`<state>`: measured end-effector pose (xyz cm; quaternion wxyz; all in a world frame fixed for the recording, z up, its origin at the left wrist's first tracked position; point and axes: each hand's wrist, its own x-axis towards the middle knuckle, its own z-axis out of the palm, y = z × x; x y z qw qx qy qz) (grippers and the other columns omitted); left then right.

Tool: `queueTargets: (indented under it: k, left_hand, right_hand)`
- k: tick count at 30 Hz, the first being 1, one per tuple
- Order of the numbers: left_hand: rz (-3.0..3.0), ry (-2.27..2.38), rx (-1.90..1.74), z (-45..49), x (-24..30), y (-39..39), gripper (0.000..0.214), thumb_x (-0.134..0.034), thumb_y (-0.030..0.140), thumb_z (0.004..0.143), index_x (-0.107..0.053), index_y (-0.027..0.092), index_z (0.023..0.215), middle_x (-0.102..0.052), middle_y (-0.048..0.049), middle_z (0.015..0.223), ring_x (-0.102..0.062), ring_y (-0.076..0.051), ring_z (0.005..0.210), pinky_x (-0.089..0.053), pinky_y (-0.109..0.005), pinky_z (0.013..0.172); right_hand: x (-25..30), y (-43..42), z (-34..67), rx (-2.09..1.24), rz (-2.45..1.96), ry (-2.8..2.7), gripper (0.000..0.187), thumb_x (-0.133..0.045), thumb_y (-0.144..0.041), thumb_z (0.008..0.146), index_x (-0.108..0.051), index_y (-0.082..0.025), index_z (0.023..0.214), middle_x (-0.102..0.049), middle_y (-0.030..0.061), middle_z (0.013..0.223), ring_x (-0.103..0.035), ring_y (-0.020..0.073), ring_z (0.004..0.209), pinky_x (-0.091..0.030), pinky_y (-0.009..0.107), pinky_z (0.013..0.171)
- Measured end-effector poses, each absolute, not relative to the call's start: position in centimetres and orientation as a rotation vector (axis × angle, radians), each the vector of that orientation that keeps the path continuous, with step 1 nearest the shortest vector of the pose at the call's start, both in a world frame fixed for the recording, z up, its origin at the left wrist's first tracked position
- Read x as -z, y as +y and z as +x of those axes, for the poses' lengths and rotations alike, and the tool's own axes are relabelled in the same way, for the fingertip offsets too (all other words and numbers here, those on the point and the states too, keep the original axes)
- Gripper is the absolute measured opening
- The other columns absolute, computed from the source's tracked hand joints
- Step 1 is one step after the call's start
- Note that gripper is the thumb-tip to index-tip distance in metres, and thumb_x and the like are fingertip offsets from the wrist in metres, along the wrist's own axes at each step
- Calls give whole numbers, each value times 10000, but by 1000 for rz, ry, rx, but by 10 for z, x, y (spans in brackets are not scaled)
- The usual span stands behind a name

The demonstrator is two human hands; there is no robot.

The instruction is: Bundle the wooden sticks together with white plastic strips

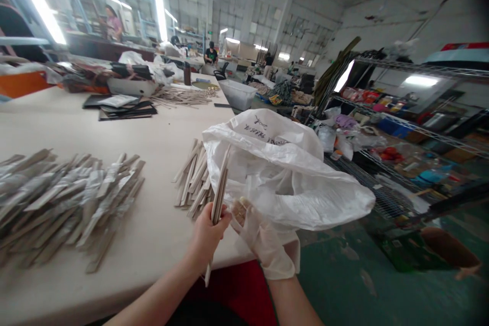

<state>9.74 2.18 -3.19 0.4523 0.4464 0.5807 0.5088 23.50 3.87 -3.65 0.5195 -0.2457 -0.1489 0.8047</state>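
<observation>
My left hand (206, 238) is bare and closed around a small bundle of thin, flat beige-grey strips (219, 191), which stands nearly upright in front of me. Close beside it on the right is my right hand (263, 239) in a pale, see-through glove. Its fingers are curled near the bundle, and what they pinch is too blurred to make out. A white plastic bag (282, 163) with dark handwriting lies with its mouth towards me, just beyond both hands. Loose strips (193, 178) rest on the table left of the bag.
The pale table (160, 224) bears wrapped strip bundles (72, 198) at left. Farther back are black flat pieces (122, 107), more strips (185, 96) and a dark bottle (187, 74). A wire shelf (424, 132) with goods stands right. Two people sit or stand far off.
</observation>
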Motion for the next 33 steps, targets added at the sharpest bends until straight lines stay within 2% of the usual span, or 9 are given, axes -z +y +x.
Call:
queueTargets:
  k: [3, 7, 14, 17, 21, 24, 26, 29, 33]
  left_hand:
    - [1184, 1451, -1202, 104, 45, 15, 187, -538, 370, 711, -506, 192, 756, -412, 94, 495, -392, -66, 384, -333, -175, 381]
    - [1262, 1459, -1079, 113, 62, 24, 165, -537, 339, 705, -553, 185, 761, -486, 59, 539, -468, -101, 468, -375, -203, 459]
    - [1287, 1537, -972, 139, 86, 46, 186, -602, 174, 618, -559, 193, 798, -588, 9, 641, -522, -136, 539, -361, -227, 482]
    - [1296, 1576, -907, 138, 92, 46, 139, -586, 137, 611, -509, 197, 710, -535, 35, 554, -491, -116, 468, -334, -219, 439]
    - [1302, 1591, -869, 139, 98, 44, 117, -555, 144, 640, -473, 196, 705, -503, 52, 543, -482, -101, 454, -330, -201, 417]
    - [1311, 1586, -876, 143, 99, 43, 105, -551, 159, 653, -483, 187, 727, -507, 47, 567, -481, -97, 457, -349, -201, 427]
    - [1314, 1573, -891, 145, 100, 42, 111, -547, 172, 664, -499, 180, 764, -517, 45, 584, -479, -91, 450, -358, -199, 430]
    - [1315, 1552, -923, 145, 99, 39, 154, -549, 191, 676, -529, 171, 827, -537, 44, 598, -482, -85, 449, -360, -193, 436]
    - [1319, 1523, -957, 143, 93, 34, 106, -566, 226, 670, -565, 168, 758, -525, 51, 526, -483, -92, 442, -356, -197, 446]
  right_hand:
    - [43, 42, 240, -1831, -619, -244, 143, -717, -220, 643, -645, -204, 766, -705, -1, 815, -638, 161, 857, -483, 333, 796]
    - [59, 54, 255, -1688, -840, -223, 163, -653, -158, 664, -639, -198, 820, -655, -41, 617, -644, 133, 642, -512, 290, 639]
    - [67, 63, 258, -1642, -949, -366, 104, -650, -222, 641, -602, -176, 723, -531, -48, 504, -580, 128, 546, -489, 261, 533]
    - [71, 58, 269, -1577, -1028, -420, 170, -679, -279, 628, -594, -170, 728, -442, -80, 447, -478, 87, 433, -423, 217, 441]
    - [81, 52, 280, -1456, -1161, -488, 254, -698, -328, 600, -544, -180, 738, -325, -128, 418, -271, 38, 330, -236, 176, 332]
    - [85, 49, 281, -1311, -1260, -555, 317, -703, -322, 574, -524, -201, 806, -384, -127, 450, -297, 51, 333, -214, 192, 341]
    - [86, 49, 281, -1209, -1305, -611, 327, -693, -327, 571, -532, -200, 825, -464, -99, 484, -400, 90, 385, -279, 222, 382]
    - [86, 51, 284, -1072, -1326, -684, 299, -681, -306, 567, -541, -202, 810, -568, -44, 585, -539, 170, 590, -373, 265, 517]
    - [88, 56, 288, -1032, -1270, -737, 260, -700, -206, 525, -556, -228, 741, -584, -35, 650, -550, 178, 742, -385, 245, 603]
